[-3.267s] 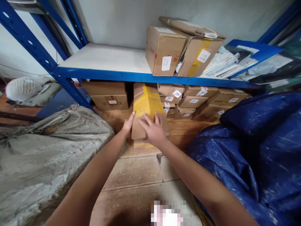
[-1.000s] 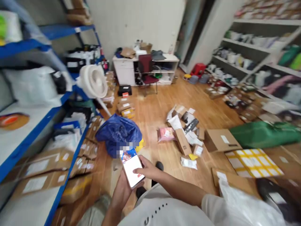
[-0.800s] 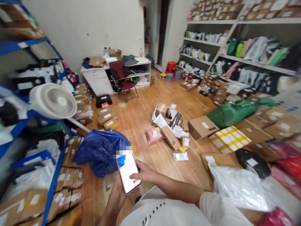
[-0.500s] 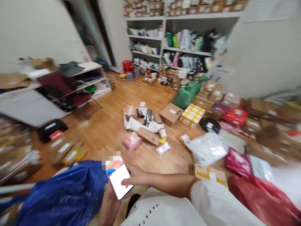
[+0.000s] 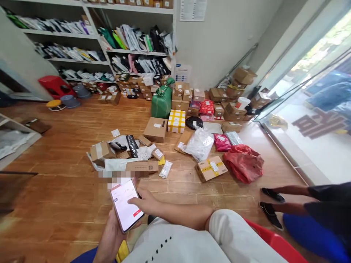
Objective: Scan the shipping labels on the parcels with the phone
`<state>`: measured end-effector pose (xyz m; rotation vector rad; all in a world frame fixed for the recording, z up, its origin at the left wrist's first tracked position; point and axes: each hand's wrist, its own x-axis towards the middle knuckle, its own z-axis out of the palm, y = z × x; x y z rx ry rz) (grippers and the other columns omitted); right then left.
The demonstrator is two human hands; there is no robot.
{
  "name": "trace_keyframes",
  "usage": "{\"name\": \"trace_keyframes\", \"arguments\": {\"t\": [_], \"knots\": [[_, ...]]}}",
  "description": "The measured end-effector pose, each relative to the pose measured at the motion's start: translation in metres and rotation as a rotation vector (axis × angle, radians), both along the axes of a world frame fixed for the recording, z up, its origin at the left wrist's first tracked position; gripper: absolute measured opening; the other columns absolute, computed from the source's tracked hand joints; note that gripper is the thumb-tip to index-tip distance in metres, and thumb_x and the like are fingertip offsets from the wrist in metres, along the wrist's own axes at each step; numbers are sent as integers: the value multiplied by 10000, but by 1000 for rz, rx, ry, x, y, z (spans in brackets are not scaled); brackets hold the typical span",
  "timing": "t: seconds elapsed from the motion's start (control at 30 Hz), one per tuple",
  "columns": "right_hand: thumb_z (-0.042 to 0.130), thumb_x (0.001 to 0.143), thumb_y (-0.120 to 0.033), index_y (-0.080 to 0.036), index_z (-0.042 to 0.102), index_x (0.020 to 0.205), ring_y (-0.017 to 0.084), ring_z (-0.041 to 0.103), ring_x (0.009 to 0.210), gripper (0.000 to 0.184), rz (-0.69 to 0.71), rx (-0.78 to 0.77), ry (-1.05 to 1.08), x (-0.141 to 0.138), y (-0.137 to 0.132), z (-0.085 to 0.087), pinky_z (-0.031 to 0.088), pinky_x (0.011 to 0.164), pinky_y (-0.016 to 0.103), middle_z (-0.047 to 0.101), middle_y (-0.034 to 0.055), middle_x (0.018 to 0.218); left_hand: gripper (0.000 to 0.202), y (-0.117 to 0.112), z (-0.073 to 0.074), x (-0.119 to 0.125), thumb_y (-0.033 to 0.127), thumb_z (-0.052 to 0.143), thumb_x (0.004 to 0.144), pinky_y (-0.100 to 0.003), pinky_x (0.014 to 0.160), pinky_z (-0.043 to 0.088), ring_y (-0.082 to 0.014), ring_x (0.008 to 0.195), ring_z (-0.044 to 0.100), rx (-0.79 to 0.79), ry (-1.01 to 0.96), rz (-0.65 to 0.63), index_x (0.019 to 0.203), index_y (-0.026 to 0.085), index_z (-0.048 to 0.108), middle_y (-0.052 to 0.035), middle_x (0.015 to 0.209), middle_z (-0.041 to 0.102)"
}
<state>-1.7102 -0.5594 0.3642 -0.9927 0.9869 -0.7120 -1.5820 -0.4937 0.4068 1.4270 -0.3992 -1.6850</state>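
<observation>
A smartphone [image 5: 126,213] with a lit, mostly white screen is held low in front of me, tilted. My left hand [image 5: 114,227] is wrapped around its lower left side and back. Over the right edge comes my right hand [image 5: 146,201], its thumb on the screen and its other fingers partly hidden behind the phone. A red button shows near the bottom of the screen; the text is too small to read. Blurred blocks cover the phone's top edge. Just beyond it on the floor lies a pile of parcels, with a long cardboard box [image 5: 141,167] nearest.
Boxes, a green sack [image 5: 161,100], a white plastic bag [image 5: 200,144] and a red sack [image 5: 244,163] lie ahead and right. Shelves [image 5: 134,51] of parcels line the wall. Another person's legs [image 5: 290,191] are at the right, near a glass door. A red stool [image 5: 56,87] stands left.
My view has swung right, bringing the glass door and another person's legs into sight. Both hands still hold the phone. Its screen shows a plainer page.
</observation>
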Motion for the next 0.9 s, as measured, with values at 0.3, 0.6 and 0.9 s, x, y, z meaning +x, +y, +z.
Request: {"name": "trace_keyframes", "arguments": {"t": [0.3,0.6,0.9], "knots": [[615,719,-225,-202,562,1061,225,615,972,347,-380,-114,-71,16,13,34,495,882,371,674,47,1072,923,-30,33,18,741,541,771,-421,677,635,-346,1134,635,-137,101,-309,1546,341,236,-117,1489,504],[645,762,-341,-197,546,1073,224,648,883,356,-507,-115,-58,27,36,55,522,778,351,698,72,1060,687,-20,23,32,623,422,911,-446,831,623,-288,1127,650,-193,181,-439,1521,341,279,-101,1443,553],[499,761,-252,-188,624,1127,210,616,890,392,-268,-211,-78,-1,52,52,482,811,340,710,23,1001,641,-12,27,37,559,392,946,-492,843,617,-308,1171,625,-174,278,-427,1528,308,293,-111,1418,579]]}}
